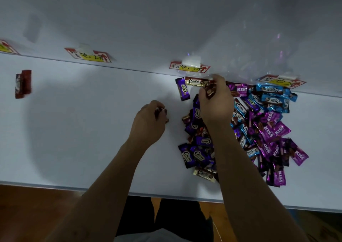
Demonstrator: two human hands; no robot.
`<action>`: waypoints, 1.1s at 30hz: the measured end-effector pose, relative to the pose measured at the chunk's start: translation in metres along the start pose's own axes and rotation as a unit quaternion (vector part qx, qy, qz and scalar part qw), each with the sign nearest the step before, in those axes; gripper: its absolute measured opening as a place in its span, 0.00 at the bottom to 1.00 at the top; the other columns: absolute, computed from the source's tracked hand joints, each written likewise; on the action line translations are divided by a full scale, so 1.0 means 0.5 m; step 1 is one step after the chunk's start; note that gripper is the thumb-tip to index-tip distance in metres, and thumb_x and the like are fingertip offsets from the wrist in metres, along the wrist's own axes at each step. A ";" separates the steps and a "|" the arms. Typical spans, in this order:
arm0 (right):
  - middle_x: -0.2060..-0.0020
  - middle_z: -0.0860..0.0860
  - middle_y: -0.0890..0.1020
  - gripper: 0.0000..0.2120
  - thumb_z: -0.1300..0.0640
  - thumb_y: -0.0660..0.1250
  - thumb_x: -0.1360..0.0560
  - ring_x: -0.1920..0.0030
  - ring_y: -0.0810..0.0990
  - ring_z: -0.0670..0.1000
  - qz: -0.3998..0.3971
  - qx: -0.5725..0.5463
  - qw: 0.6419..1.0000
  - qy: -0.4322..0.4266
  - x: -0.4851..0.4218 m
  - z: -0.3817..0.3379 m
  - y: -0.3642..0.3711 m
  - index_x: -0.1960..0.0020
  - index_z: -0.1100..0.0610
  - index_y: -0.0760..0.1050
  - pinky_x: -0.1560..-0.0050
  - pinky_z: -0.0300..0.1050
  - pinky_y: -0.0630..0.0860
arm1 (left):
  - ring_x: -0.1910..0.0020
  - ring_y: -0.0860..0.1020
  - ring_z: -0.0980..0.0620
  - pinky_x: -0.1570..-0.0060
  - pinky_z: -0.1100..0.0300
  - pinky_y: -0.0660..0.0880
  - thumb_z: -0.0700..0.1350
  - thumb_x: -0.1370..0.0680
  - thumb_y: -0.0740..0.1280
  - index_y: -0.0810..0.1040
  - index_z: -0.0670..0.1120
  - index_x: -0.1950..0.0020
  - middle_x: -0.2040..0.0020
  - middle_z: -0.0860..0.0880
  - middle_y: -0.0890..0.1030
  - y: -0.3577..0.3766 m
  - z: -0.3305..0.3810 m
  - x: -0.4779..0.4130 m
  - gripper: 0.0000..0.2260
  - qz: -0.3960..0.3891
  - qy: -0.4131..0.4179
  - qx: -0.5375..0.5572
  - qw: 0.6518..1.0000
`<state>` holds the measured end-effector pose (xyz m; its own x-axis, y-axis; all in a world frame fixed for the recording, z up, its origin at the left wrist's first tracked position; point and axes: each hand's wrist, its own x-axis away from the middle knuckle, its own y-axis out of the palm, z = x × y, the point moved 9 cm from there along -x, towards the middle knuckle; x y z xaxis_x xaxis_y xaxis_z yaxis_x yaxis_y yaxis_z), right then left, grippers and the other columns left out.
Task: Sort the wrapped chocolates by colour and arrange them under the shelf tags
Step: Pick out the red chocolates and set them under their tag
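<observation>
A mixed heap of wrapped chocolates [259, 130] in purple, blue, magenta and gold lies on the white shelf [92, 130] at the right. My right hand [215, 103] hovers over the heap's top and grips a brown-wrapped chocolate [211, 91]. My left hand [149, 121], left of the heap, curls round a few small dark wrapped chocolates [162, 112]. Two red chocolates [23, 84] lie far left. Red-and-yellow shelf tags are taped along the back edge: one [88, 55], another [189, 66], a third [282, 80].
A fourth tag [6, 47] shows at the far left edge. A clear plastic bag [259, 56] leans on the back wall above the heap. The shelf's front edge [166, 193] runs above a wooden floor [46, 208].
</observation>
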<state>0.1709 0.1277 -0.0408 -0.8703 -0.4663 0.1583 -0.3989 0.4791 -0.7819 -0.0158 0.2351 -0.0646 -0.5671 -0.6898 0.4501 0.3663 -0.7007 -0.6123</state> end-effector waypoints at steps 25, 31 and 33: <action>0.62 0.48 0.83 0.02 0.57 0.69 0.24 0.70 0.79 0.42 -0.058 -0.265 0.962 -0.024 0.194 -0.156 -0.164 0.51 0.54 0.79 0.71 0.31 0.73 | 0.61 0.80 0.60 0.64 0.75 0.71 0.43 0.20 0.63 0.72 0.50 0.49 0.59 0.57 0.80 -0.198 0.160 0.150 0.03 0.067 0.104 0.073 0.990; 0.65 0.49 0.83 0.03 0.57 0.71 0.25 0.67 0.81 0.45 -0.086 -0.310 0.943 -0.081 0.236 -0.246 -0.180 0.53 0.56 0.79 0.69 0.44 0.79 | 0.64 0.79 0.59 0.68 0.70 0.73 0.45 0.21 0.66 0.72 0.53 0.51 0.61 0.59 0.80 -0.282 0.181 0.232 0.04 0.119 0.124 0.049 0.984; 0.64 0.49 0.83 0.03 0.58 0.70 0.25 0.67 0.81 0.42 -0.106 -0.304 0.942 -0.095 0.254 -0.262 -0.168 0.52 0.55 0.78 0.68 0.42 0.79 | 0.64 0.79 0.59 0.67 0.71 0.73 0.45 0.22 0.67 0.73 0.52 0.52 0.60 0.56 0.81 -0.297 0.168 0.258 0.04 0.138 0.122 0.041 0.982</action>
<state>0.0559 0.1256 0.1243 -0.7085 -0.6960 0.1169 -0.6996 0.6706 -0.2468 -0.0813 0.2346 0.1390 -0.5937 -0.7985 0.0993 0.5829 -0.5119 -0.6310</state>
